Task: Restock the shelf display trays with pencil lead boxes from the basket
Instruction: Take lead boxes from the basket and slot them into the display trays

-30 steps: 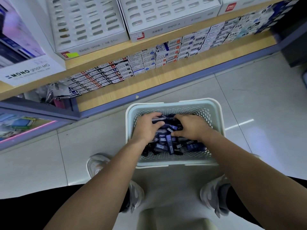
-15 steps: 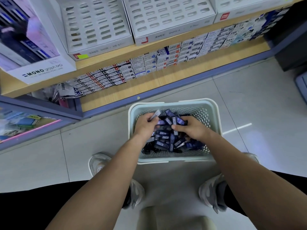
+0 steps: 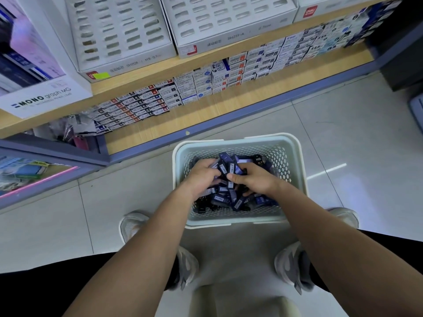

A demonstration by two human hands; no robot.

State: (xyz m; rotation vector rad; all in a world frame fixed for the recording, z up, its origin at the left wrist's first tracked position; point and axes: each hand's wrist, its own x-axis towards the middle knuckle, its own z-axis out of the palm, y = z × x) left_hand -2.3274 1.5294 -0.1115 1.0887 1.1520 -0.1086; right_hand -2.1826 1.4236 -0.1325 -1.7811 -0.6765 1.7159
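Note:
A pale plastic basket point(image 3: 295, 156) stands on the floor tiles, holding several dark blue pencil lead boxes point(image 3: 223, 197). Both hands are inside it. My left hand point(image 3: 201, 177) curls around a bunch of boxes at the left of the pile. My right hand point(image 3: 256, 181) grips more boxes from the right, and several stand upright between the two hands. White display trays point(image 3: 121, 30) with empty slots sit on the wooden shelf above; a second tray point(image 3: 229, 19) is beside the first.
A lower wooden shelf point(image 3: 206, 115) carries rows of small stationery boxes. A white MONO graph display point(image 3: 41, 97) stands at the left. My two shoes point(image 3: 183, 268) flank a pale stool behind the basket. A glass counter sits at far left.
Both hands have gathered boxes together and lifted a bunch up between them at the middle of the basket; earlier they lay flatter on the pile. The view shifted slightly.

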